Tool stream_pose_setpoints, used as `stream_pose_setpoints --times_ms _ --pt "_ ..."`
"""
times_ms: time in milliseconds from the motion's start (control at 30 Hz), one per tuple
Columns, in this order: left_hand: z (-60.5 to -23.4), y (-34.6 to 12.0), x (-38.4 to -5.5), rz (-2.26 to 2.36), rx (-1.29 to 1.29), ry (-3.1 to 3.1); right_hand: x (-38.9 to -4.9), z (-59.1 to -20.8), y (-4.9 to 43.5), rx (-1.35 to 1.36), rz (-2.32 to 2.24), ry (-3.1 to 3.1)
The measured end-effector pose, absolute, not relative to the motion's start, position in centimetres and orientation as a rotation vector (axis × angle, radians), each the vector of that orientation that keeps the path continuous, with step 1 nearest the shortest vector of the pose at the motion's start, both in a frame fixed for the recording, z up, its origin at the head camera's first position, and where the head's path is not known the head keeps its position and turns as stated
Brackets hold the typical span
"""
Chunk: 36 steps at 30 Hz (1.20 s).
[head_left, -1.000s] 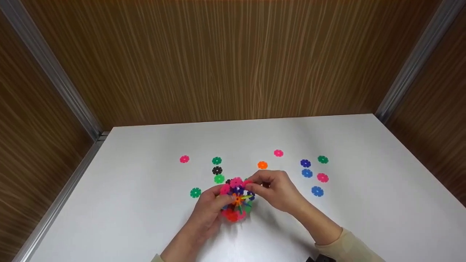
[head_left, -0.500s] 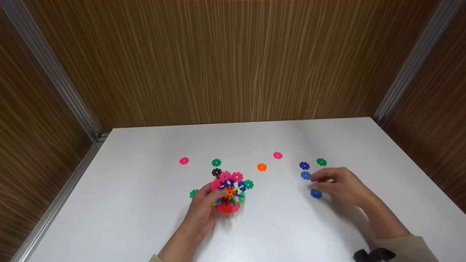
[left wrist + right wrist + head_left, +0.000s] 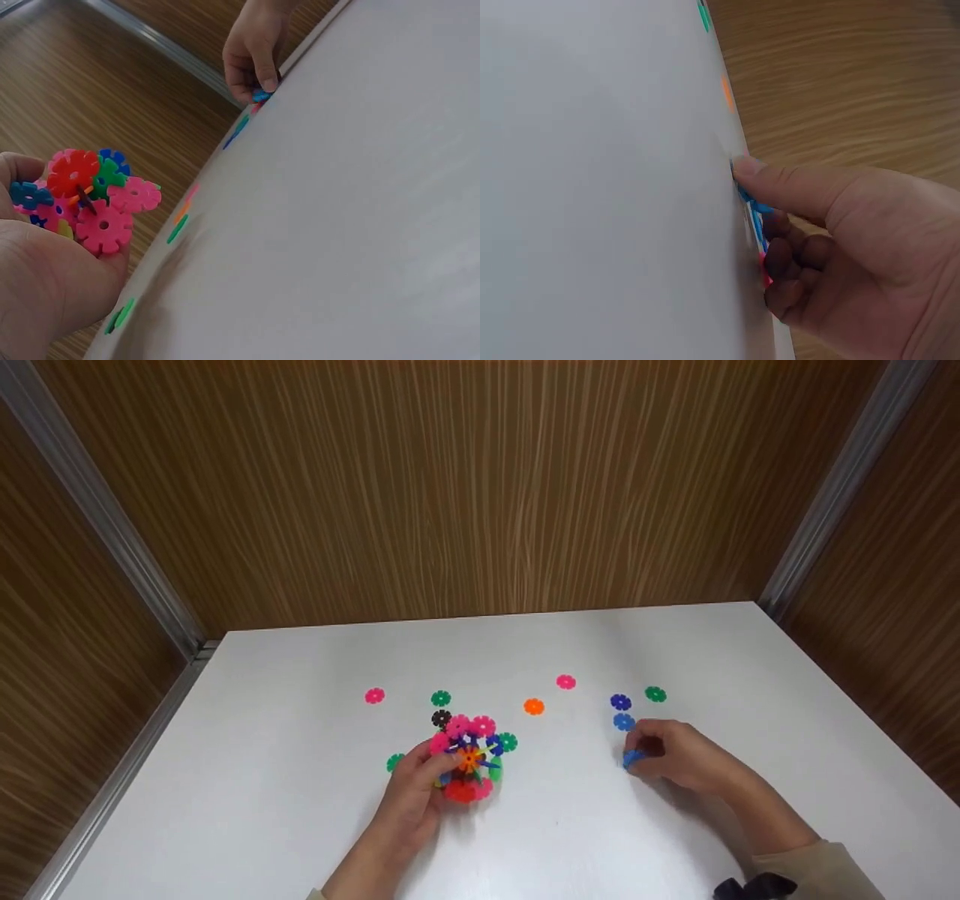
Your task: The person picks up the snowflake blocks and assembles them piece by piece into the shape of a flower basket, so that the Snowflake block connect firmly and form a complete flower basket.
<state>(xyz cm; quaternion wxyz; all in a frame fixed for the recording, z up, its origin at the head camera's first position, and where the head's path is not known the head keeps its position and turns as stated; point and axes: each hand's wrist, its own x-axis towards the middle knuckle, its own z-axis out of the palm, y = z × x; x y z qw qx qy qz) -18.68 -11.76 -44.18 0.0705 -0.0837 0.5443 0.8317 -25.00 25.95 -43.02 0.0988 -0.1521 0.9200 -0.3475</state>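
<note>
My left hand (image 3: 416, 780) grips a ball-like cluster of interlocking plastic discs (image 3: 469, 759) in pink, red, orange, blue and green, its thumb across the near side. In the left wrist view the cluster (image 3: 103, 223) shows notched, flower-shaped discs slotted into each other. Off to the right, my right hand (image 3: 686, 754) pinches a blue interlocking disc (image 3: 632, 759) between thumb and fingers at the table surface. That disc (image 3: 760, 207) is tilted up and partly covered by the thumb in the right wrist view.
Loose discs lie on the white table (image 3: 300, 810): an orange disc (image 3: 534, 706), a pink disc (image 3: 566, 682), a dark blue disc (image 3: 620, 702), a green disc (image 3: 655, 694), a black disc (image 3: 441, 718) and several others. Wood-patterned walls (image 3: 480, 495) enclose the back and sides.
My right hand has left the cluster and gone right to the blue disc, which it now pinches and has tilted up. My left hand has lowered slightly to the left with the cluster.
</note>
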Motion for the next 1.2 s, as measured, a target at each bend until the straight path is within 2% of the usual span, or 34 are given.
stream_pose_setpoints --times_ms 333,500,733,1200 --pt "-44.2 -11.6 -18.6 2.494 -0.274 1.635 -23.1 -40.3 15.9 -0.687 -1.606 2.336" --pt "-44.2 -11.6 -18.5 2.486 -0.248 1.645 -22.7 -40.7 12.6 -0.660 -1.714 2.368" --pt "-44.1 -11.6 -18.3 2.475 -0.168 1.682 -22.5 -41.0 11.7 -0.611 -1.780 2.402" --pt "-44.2 -11.6 -18.5 2.459 -0.166 1.667 -22.4 -40.8 11.7 -0.618 -1.729 2.421"
